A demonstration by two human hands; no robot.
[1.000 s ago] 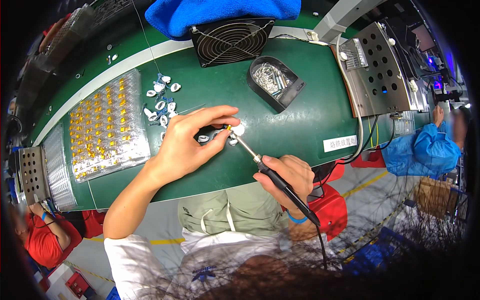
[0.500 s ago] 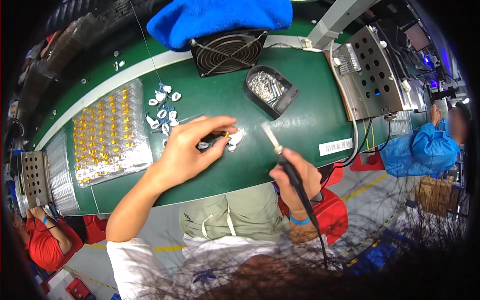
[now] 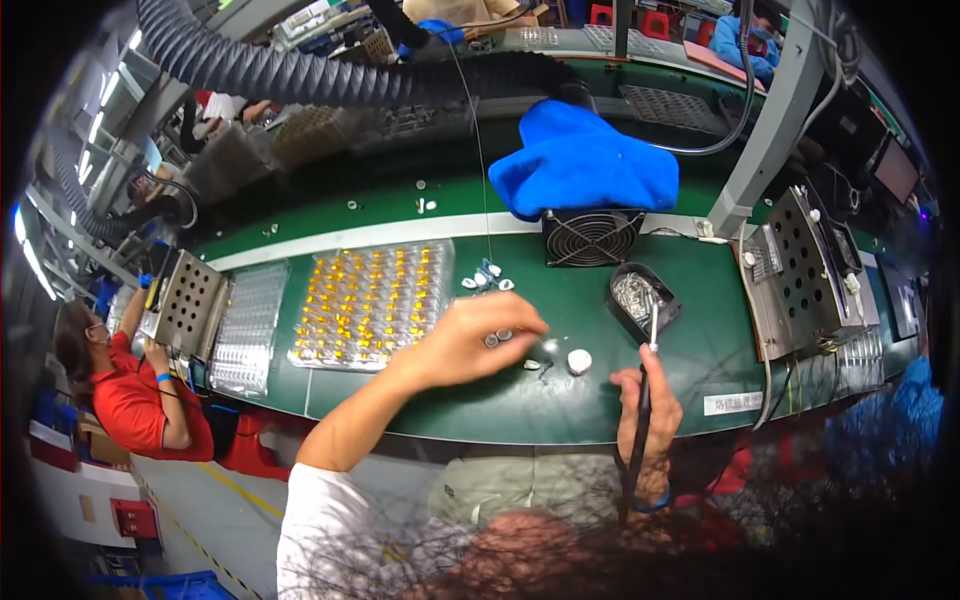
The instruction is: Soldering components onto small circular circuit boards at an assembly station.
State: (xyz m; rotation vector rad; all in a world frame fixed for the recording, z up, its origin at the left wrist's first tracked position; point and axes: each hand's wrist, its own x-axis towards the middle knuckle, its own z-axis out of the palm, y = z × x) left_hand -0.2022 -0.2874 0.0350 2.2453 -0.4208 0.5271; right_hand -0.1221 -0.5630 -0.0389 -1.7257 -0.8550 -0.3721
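My right hand is closed around a soldering iron with a black handle and cable. The iron's pale tip points away from me, over the near side of a black bin of small metal pieces. My left hand is low over the bench, palm down with its fingers curved. Motion smears its fingertips, so I cannot tell whether anything is between them. Small grey round pieces show in the gap under its fingers. Right of that hand lie a white round piece and a smaller pale piece.
A clear tray of yellow-topped parts lies left on the green bench, beside stacked clear trays. White rings lie beyond my left hand. Behind stand a black fan under blue cloth and, right, a perforated metal box.
The view has tilted up, showing more of the far benches. My left hand has moved off the white pieces near its fingertips. The iron's tip has swung from mid-bench to the black bin.
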